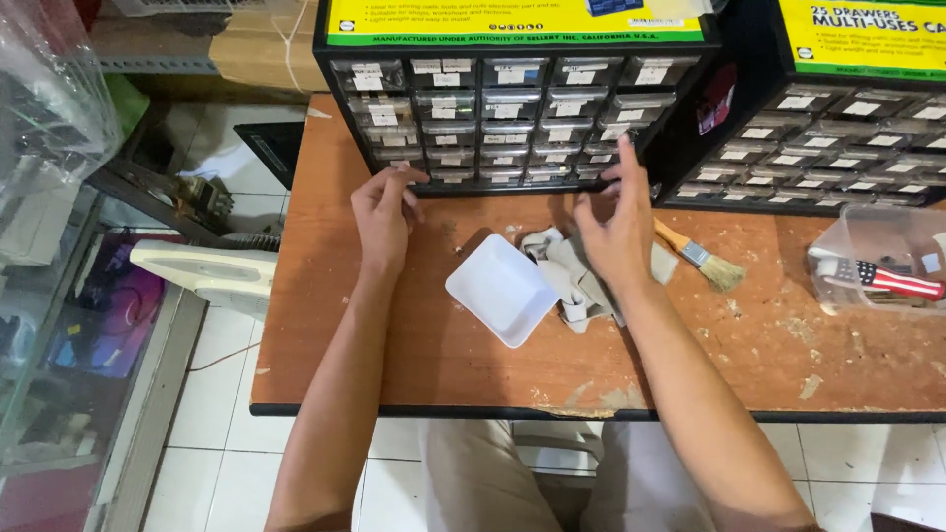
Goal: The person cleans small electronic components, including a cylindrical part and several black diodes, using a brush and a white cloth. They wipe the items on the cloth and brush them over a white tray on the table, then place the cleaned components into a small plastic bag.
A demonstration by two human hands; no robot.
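Note:
My left hand (382,212) hovers by the lower left corner of a black cabinet of small clear drawers (503,99), fingers loosely curled and holding nothing. My right hand (616,232) is raised near the cabinet's lower right corner, fingers spread, also with nothing in it. Between my hands a small white square tray (501,289) lies tilted on the worn wooden table (335,355). A crumpled grey cloth (572,281) lies beside the tray, partly under my right hand.
A second drawer cabinet (838,138) stands at the right. A paintbrush (702,258) lies right of my right hand. A clear plastic box (882,256) holds small items at the far right. Glass shelving and clutter stand on the tiled floor at left.

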